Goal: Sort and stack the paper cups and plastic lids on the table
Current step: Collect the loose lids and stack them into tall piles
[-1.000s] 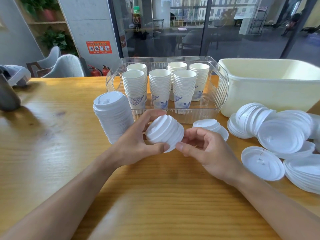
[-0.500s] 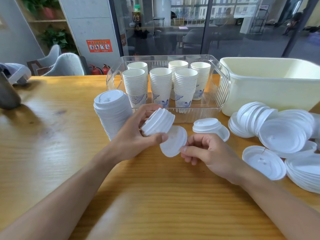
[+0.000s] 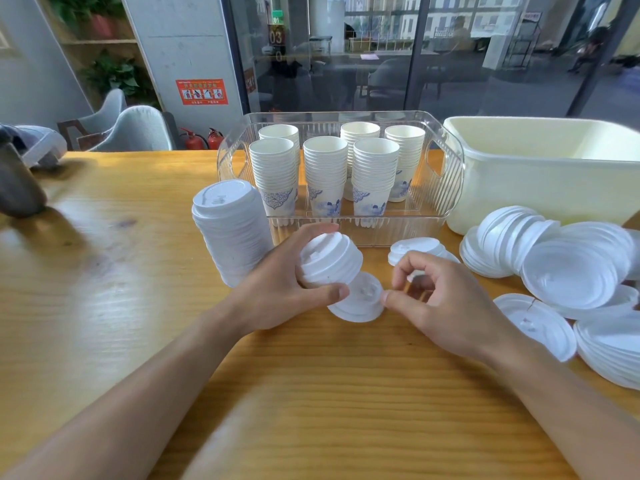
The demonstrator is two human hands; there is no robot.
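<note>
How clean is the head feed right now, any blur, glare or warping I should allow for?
Head view: forearms and near table edge smeared by motion blur; soft window glare on the wood at left; wide-angle bending bows the clear bin and tub; small lid stack in the left hand stays fairly sharp.

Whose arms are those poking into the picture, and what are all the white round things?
The arms belong to a person wearing a camera on their head, so you see what they see, looking down at a wooden table. The white round things are plastic lids for drinks. The left hand holds a small stack of lids. One single lid sits between both hands, and the right hand touches its edge with a fingertip. A tall lid stack stands on the left, and loose lids lie in a heap on the right. Behind, paper cups stand stacked in a clear tray, next to a pale yellow tub.
</note>
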